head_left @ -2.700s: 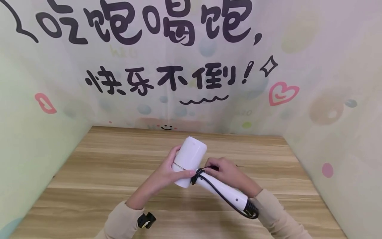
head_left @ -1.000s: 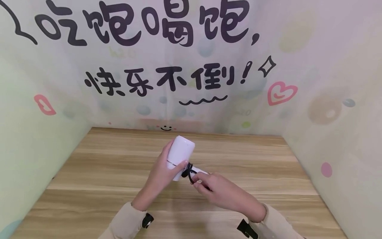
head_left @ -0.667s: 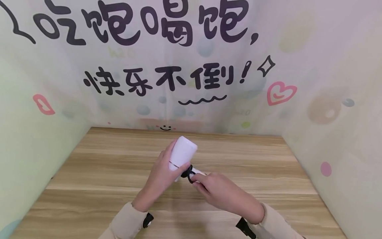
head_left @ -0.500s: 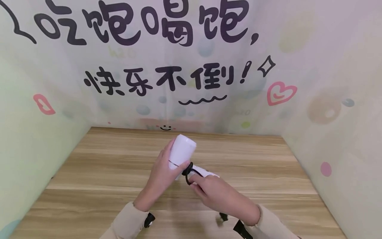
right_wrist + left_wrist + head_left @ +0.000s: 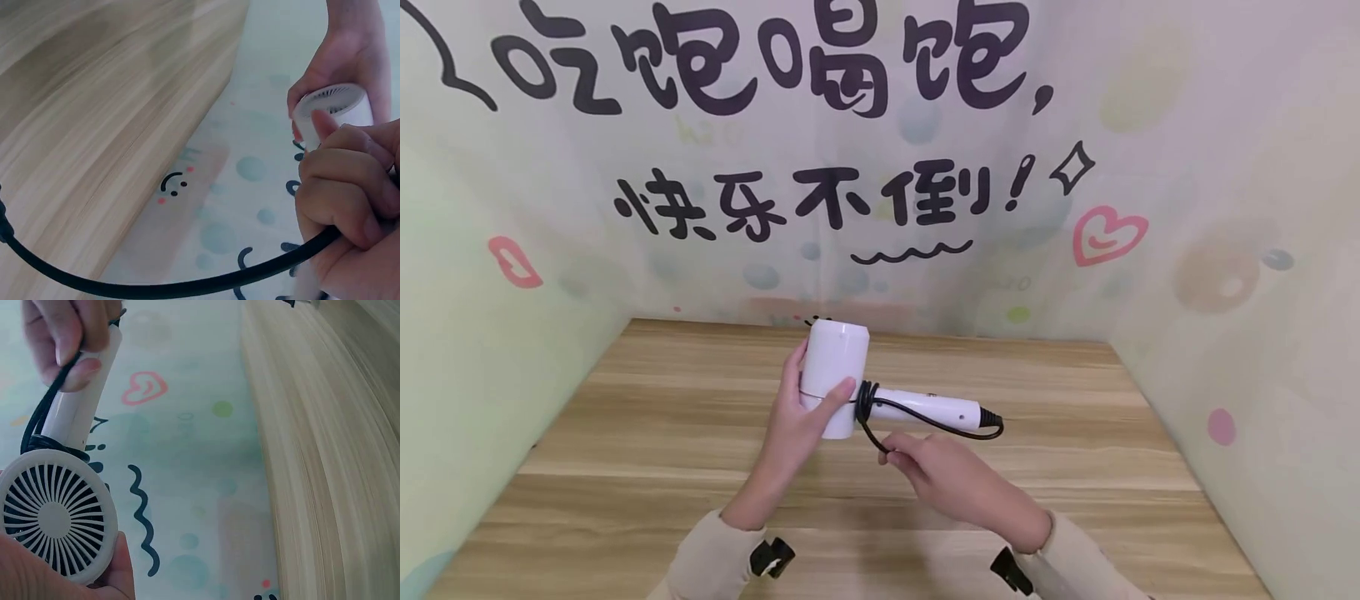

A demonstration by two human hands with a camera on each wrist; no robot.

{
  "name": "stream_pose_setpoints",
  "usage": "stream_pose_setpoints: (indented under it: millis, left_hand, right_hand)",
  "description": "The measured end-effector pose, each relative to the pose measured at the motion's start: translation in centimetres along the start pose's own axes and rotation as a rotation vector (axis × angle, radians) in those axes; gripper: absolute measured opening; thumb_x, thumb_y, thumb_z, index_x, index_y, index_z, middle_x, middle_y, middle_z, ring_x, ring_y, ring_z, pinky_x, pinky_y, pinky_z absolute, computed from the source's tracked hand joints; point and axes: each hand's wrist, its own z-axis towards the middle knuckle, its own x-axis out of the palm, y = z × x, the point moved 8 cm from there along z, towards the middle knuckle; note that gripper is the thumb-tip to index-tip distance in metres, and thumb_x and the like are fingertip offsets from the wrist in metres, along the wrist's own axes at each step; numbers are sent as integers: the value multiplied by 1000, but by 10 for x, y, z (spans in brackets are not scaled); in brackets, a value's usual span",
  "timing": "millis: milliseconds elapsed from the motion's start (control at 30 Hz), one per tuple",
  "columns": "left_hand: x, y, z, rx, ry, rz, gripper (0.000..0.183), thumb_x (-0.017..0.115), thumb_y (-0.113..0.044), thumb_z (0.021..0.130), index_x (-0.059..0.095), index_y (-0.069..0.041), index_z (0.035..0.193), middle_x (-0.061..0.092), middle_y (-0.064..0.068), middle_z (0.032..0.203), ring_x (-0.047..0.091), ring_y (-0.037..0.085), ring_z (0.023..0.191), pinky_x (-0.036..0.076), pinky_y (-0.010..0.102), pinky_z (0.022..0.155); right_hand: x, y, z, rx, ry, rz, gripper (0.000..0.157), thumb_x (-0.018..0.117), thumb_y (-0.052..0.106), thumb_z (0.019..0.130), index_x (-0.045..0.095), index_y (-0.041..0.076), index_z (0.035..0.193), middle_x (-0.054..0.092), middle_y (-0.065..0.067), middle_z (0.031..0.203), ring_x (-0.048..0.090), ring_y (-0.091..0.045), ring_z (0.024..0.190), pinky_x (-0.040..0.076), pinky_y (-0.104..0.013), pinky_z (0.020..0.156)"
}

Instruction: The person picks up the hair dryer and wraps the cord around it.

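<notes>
A white hair dryer (image 5: 837, 358) is held up over the table, its handle (image 5: 928, 408) pointing right. My left hand (image 5: 793, 425) grips its barrel, thumb across the front. Several turns of black cord (image 5: 865, 402) wrap the handle close to the barrel, and a loop runs to the handle's end. My right hand (image 5: 951, 475) pinches the cord below the handle. In the left wrist view the round slotted grille (image 5: 55, 519) faces the camera. From the right wrist, curled fingers (image 5: 344, 181) hold the cord (image 5: 187, 289), which trails off to the left.
The wood-grain table (image 5: 700, 467) spreads beneath both hands. A printed backdrop (image 5: 737, 275) with black lettering stands along its back edge, and pale walls (image 5: 1240, 333) rise at both sides. Dark straps (image 5: 771, 557) sit at the sleeve cuffs.
The dryer has risen and tilted more upright, its handle swinging to nearly level and into full view. My right hand, earlier over the handle, now draws the cord below it.
</notes>
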Motion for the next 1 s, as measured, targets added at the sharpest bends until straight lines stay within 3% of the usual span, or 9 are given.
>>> stream_pose_setpoints:
  millis: [133, 300, 500, 700, 833, 867, 900, 933, 1000]
  left_hand:
    - [3, 0, -1, -17, 0, -55, 72, 66, -24, 85, 25, -25, 144, 50, 15, 120, 54, 28, 102, 51, 36, 78]
    - [7, 5, -2, -91, -2, -150, 67, 62, -22, 88, 25, -22, 144, 50, 17, 121, 55, 25, 99, 51, 35, 76]
    - [14, 7, -3, -166, 43, -255, 60, 56, -26, 91, 26, -18, 142, 48, 15, 123, 56, 17, 94, 48, 31, 78]
    - [22, 11, -8, -237, 95, -358, 57, 53, -29, 92, 25, -17, 141, 50, 12, 117, 59, 14, 89, 50, 32, 75]
    - [22, 13, -9, -245, 106, -351, 58, 54, -29, 92, 25, -19, 141, 49, 12, 119, 58, 15, 90, 49, 33, 76]
    - [22, 13, -9, -239, 113, -343, 58, 54, -29, 92, 25, -19, 141, 49, 12, 120, 58, 16, 91, 49, 33, 76]
    - [22, 12, -9, -232, 121, -332, 58, 54, -29, 91, 26, -19, 141, 48, 13, 121, 57, 16, 91, 48, 33, 77]
    - [22, 12, -9, -222, 132, -321, 58, 55, -28, 91, 26, -19, 141, 48, 14, 121, 57, 16, 91, 48, 33, 77]
    - [22, 11, -9, -203, 161, -305, 58, 54, -26, 91, 27, -19, 141, 48, 15, 121, 57, 17, 91, 49, 33, 76]
  right_hand:
    - [-4, -9, -1, 17, -57, -65, 12, 49, 12, 96, 60, 15, 93, 67, 6, 86, 61, -7, 75, 50, -25, 65]
    - [-2, -16, 0, 44, -145, -152, 9, 51, 14, 95, 60, 14, 93, 69, 5, 83, 64, -12, 68, 49, -27, 55]
    - [-11, -19, 6, -43, -299, -260, 5, 59, 15, 90, 60, 13, 85, 60, 5, 77, 56, -9, 70, 49, -27, 66]
    - [-6, -29, 13, -100, -228, -121, 7, 57, 14, 91, 60, 10, 86, 60, 2, 79, 54, -9, 74, 48, -25, 70]
    - [-5, -32, 13, -160, -220, -78, 6, 57, 13, 91, 59, 10, 87, 62, 2, 80, 54, -7, 74, 47, -21, 68]
    - [-7, -30, 11, -210, -249, -134, 7, 56, 16, 92, 58, 10, 87, 60, 3, 79, 52, -5, 72, 46, -19, 67]
    - [-8, -26, 8, -265, -275, -265, 11, 53, 18, 94, 60, 9, 93, 63, 3, 85, 54, -4, 78, 46, -18, 71]
    - [-8, -22, 4, -318, -292, -481, 16, 48, 17, 97, 60, 7, 102, 65, 1, 97, 55, -2, 87, 45, -16, 78]
    - [-7, -14, -5, -398, -383, -1085, 27, 39, 12, 100, 54, 3, 121, 58, -6, 123, 49, 1, 106, 38, -13, 90]
